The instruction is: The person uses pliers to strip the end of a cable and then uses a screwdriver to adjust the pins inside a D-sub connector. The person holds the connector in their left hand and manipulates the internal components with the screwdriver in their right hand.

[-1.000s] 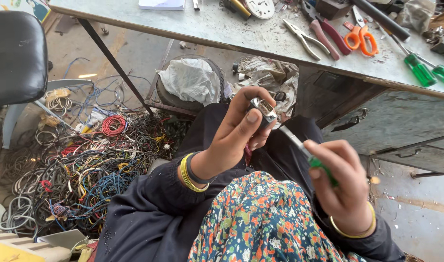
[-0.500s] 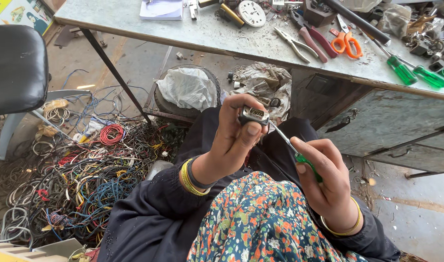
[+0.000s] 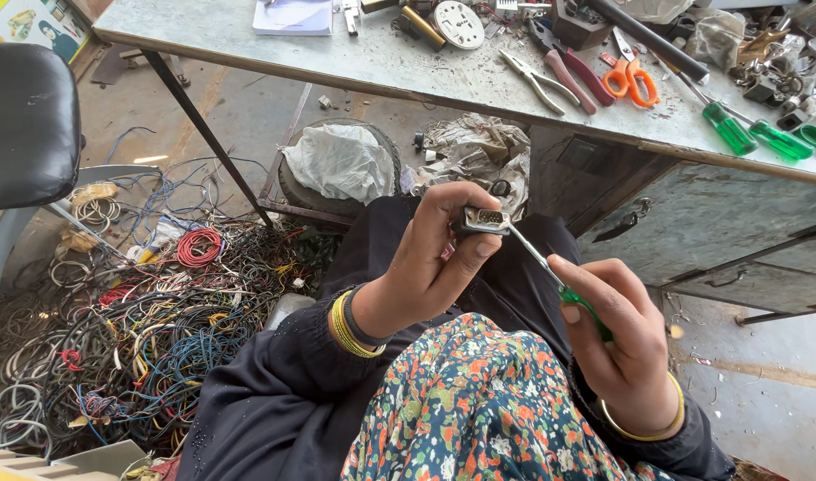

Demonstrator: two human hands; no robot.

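Note:
My left hand (image 3: pixel 430 258) holds a small metal cable connector (image 3: pixel 484 220) between thumb and fingers, raised over my lap. In my right hand (image 3: pixel 617 334) is a green-handled screwdriver (image 3: pixel 559 281); its thin shaft slants up and left, and the tip touches the connector's right end. Both wrists wear yellow bangles. A dark sleeve and a floral cloth cover my lap below the hands.
A grey workbench (image 3: pixel 408 62) runs across the top with pliers (image 3: pixel 537 80), orange scissors (image 3: pixel 631 80), green screwdrivers (image 3: pixel 751 134) and small parts. A heap of tangled wires (image 3: pixel 132 330) lies on the floor at left, beside a black chair (image 3: pixel 25 125). Crumpled cloth (image 3: pixel 341 160) sits under the bench.
Both hands have drifted slightly left and lower in view with the connector and screwdriver still held together; the connector's pin face now shows more clearly.

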